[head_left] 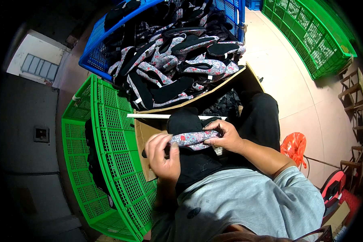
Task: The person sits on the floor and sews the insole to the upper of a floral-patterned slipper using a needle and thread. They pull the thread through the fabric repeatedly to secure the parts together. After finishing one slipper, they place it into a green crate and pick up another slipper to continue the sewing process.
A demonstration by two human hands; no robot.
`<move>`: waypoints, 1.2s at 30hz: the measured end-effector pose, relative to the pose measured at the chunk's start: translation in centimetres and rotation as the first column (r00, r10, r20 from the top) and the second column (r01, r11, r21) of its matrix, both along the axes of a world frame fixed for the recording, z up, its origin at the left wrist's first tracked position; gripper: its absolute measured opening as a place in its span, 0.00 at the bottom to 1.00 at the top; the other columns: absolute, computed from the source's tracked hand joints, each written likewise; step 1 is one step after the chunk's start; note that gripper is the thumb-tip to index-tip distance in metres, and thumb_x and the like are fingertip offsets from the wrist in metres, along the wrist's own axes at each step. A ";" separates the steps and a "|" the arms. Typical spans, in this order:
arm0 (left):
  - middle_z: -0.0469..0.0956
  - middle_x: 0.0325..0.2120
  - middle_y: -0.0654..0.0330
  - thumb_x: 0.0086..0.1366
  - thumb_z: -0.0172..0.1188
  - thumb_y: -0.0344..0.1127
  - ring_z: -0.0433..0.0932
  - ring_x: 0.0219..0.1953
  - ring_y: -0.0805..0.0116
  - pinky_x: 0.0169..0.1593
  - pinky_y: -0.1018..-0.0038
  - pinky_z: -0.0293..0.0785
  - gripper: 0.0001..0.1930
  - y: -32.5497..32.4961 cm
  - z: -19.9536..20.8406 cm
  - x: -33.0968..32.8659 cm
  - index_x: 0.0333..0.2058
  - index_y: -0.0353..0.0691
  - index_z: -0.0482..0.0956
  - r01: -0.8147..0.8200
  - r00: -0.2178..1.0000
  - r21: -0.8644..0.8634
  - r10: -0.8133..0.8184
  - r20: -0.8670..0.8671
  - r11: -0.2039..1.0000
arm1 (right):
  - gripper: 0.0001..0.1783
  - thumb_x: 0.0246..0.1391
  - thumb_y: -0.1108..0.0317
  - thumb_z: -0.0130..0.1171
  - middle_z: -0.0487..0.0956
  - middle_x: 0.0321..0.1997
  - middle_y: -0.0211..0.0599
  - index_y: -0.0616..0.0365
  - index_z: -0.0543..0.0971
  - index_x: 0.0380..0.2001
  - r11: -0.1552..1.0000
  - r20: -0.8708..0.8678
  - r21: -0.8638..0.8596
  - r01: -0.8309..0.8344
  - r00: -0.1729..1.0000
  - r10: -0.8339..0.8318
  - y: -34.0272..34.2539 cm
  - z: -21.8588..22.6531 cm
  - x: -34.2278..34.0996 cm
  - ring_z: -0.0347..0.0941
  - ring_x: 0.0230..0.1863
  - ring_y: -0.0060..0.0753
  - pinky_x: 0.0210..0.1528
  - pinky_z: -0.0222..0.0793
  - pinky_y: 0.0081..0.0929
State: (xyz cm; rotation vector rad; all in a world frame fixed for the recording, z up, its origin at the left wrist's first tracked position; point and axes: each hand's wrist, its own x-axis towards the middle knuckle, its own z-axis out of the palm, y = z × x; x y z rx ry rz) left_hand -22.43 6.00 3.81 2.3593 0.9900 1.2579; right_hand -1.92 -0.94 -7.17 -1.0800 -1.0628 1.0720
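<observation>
A seated person grips a floral-print shoe upper [194, 139] with both hands over the lap. The left hand [162, 155] is closed on the piece's left end, fingers curled over its edge, while the right hand [226, 135] pinches the right end between thumb and fingers. The piece, patterned in pink, red and grey with black lining, lies stretched between the two hands just above a black cloth bundle [191, 161] resting on the person's dark trousers.

Ahead, a blue plastic crate [93, 48] is heaped with matching floral uppers [177, 60], which spill onto a sheet of brown cardboard [143, 135] propped against it. A thin white rod [149, 115] lies across the cardboard, just beyond the hands. To the person's left stands a green lattice crate [113, 161], tipped on its side, with something dark inside it. A second green crate [310, 36] sits well apart at upper right on the pale tiled floor [294, 97], and an orange plastic bag [293, 146] lies near the person's right elbow.
</observation>
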 end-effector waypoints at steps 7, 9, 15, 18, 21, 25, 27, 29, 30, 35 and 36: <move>0.79 0.41 0.52 0.53 0.67 0.30 0.76 0.46 0.53 0.52 0.65 0.71 0.15 1.4 1.4 2.8 0.40 0.34 0.81 0.137 0.926 -0.239 -0.210 -0.313 0.961 | 0.23 0.44 0.66 0.76 0.81 0.45 0.38 0.58 0.79 0.43 0.990 0.114 0.140 0.023 0.993 -0.039 0.0 -0.2 0.4 0.77 0.46 0.31 0.50 0.70 0.27; 0.80 0.39 0.53 0.53 0.67 0.31 0.77 0.45 0.53 0.50 0.65 0.71 0.14 1.5 1.7 3.1 0.39 0.34 0.82 0.140 0.903 -0.289 -0.242 -0.354 0.947 | 0.23 0.43 0.66 0.76 0.81 0.46 0.38 0.57 0.79 0.43 0.993 0.112 0.117 0.004 0.994 -0.017 -0.1 -0.3 0.4 0.77 0.47 0.32 0.51 0.70 0.28; 0.79 0.32 0.55 0.54 0.66 0.30 0.77 0.38 0.55 0.44 0.66 0.72 0.09 2.3 1.4 4.2 0.34 0.35 0.83 0.254 0.857 -0.414 -0.402 -0.322 0.874 | 0.24 0.43 0.65 0.76 0.81 0.47 0.37 0.57 0.79 0.44 0.990 0.269 0.136 -0.024 0.963 -0.013 -0.1 0.2 0.5 0.76 0.48 0.33 0.52 0.69 0.29; 0.79 0.30 0.55 0.54 0.65 0.29 0.77 0.35 0.55 0.42 0.66 0.72 0.06 2.4 0.7 4.6 0.31 0.35 0.82 0.261 0.879 -0.409 -0.390 -0.274 0.874 | 0.27 0.43 0.65 0.76 0.79 0.49 0.37 0.57 0.77 0.47 0.993 0.146 0.114 -0.005 0.989 -0.011 0.0 -0.2 0.0 0.75 0.49 0.32 0.53 0.69 0.29; 0.78 0.28 0.55 0.55 0.64 0.27 0.77 0.32 0.57 0.40 0.68 0.72 0.04 2.7 -0.4 4.6 0.29 0.33 0.80 0.203 0.928 -0.363 -0.297 -0.225 0.909 | 0.30 0.43 0.65 0.76 0.78 0.50 0.37 0.58 0.75 0.50 0.997 -0.029 0.075 -0.002 1.000 0.004 0.3 -0.1 -0.4 0.74 0.51 0.30 0.55 0.69 0.28; 0.77 0.27 0.56 0.55 0.64 0.26 0.76 0.31 0.56 0.36 0.66 0.72 0.03 3.1 -0.8 4.3 0.28 0.35 0.79 0.123 0.976 -0.419 -0.186 -0.112 0.900 | 0.31 0.44 0.66 0.76 0.76 0.50 0.36 0.60 0.73 0.51 0.998 0.020 0.053 -0.028 0.999 0.027 0.2 0.0 -0.5 0.72 0.52 0.27 0.56 0.68 0.28; 0.77 0.26 0.55 0.57 0.63 0.25 0.76 0.28 0.57 0.34 0.68 0.71 0.03 3.3 -1.0 4.3 0.29 0.34 0.78 0.132 0.982 -0.429 -0.176 -0.063 0.894 | 0.32 0.45 0.67 0.75 0.75 0.50 0.35 0.60 0.73 0.52 0.999 -0.048 0.025 -0.042 0.998 0.043 0.3 -0.1 -0.6 0.72 0.52 0.26 0.56 0.68 0.27; 0.77 0.26 0.54 0.59 0.63 0.25 0.76 0.28 0.58 0.33 0.69 0.72 0.03 3.2 -0.7 4.4 0.30 0.33 0.79 0.127 0.988 -0.452 -0.152 -0.018 0.883 | 0.32 0.46 0.67 0.74 0.75 0.51 0.35 0.60 0.72 0.54 0.998 -0.117 -0.001 -0.060 0.991 0.060 0.3 0.0 -0.8 0.72 0.52 0.26 0.56 0.68 0.26; 0.77 0.27 0.54 0.59 0.62 0.25 0.76 0.28 0.58 0.33 0.69 0.72 0.03 3.2 -0.6 4.3 0.31 0.32 0.79 0.117 0.991 -0.450 -0.135 -0.008 0.885 | 0.31 0.47 0.67 0.73 0.75 0.51 0.35 0.60 0.72 0.54 0.998 -0.117 0.000 -0.064 0.991 0.063 0.3 0.0 -0.8 0.72 0.52 0.25 0.56 0.68 0.26; 0.77 0.28 0.57 0.61 0.62 0.26 0.76 0.30 0.68 0.35 0.74 0.71 0.07 3.4 -0.7 3.6 0.37 0.30 0.80 0.167 0.982 -0.309 -0.187 -0.035 0.936 | 0.29 0.49 0.68 0.71 0.75 0.50 0.35 0.61 0.72 0.53 0.998 -0.132 -0.007 -0.063 0.989 0.062 0.2 0.0 -0.8 0.71 0.51 0.23 0.55 0.68 0.24; 0.79 0.32 0.56 0.59 0.66 0.34 0.79 0.32 0.62 0.37 0.69 0.74 0.14 3.5 -0.8 3.3 0.42 0.33 0.80 0.176 0.961 -0.265 -0.224 -0.161 0.948 | 0.28 0.50 0.68 0.71 0.74 0.50 0.34 0.61 0.72 0.53 0.996 -0.154 -0.041 -0.073 0.986 0.066 0.1 0.0 -0.7 0.71 0.51 0.22 0.55 0.68 0.24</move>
